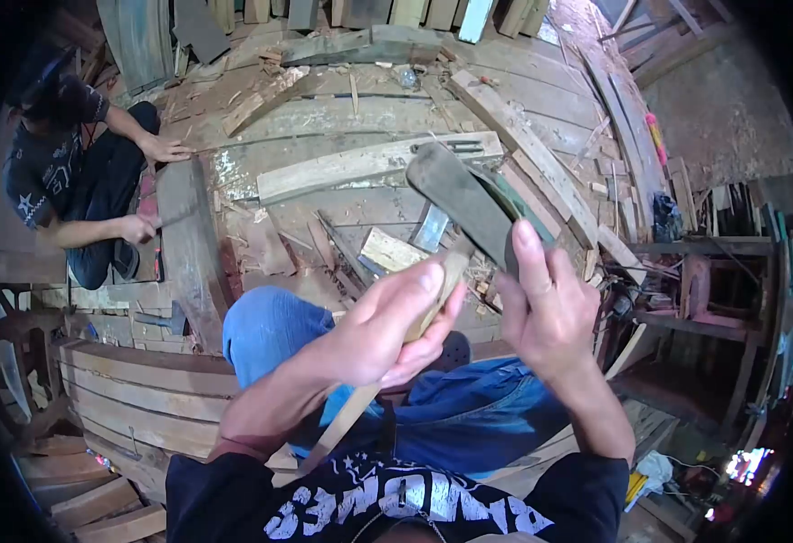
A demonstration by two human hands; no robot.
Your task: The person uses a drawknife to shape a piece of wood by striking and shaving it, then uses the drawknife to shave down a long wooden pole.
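My left hand (pixel 396 317) is closed around a pale wooden handle (pixel 347 423) that runs down toward my chest. At the upper end of the handle is a dark, flat, rounded tool head (pixel 455 195), raised above the floor. On the right, my right hand (pixel 550 303) is at the lower end of this dark head, thumb and fingers pressed against it. A curved greenish edge shows behind the head; what it belongs to is unclear.
A co-worker (pixel 66 172) sits at the left, hands at a dark board (pixel 188 244). Pale beams (pixel 369 167) and wood scraps lie on the plank floor. Stacked planks (pixel 143 389) are at lower left, a shelf (pixel 704 321) at right.
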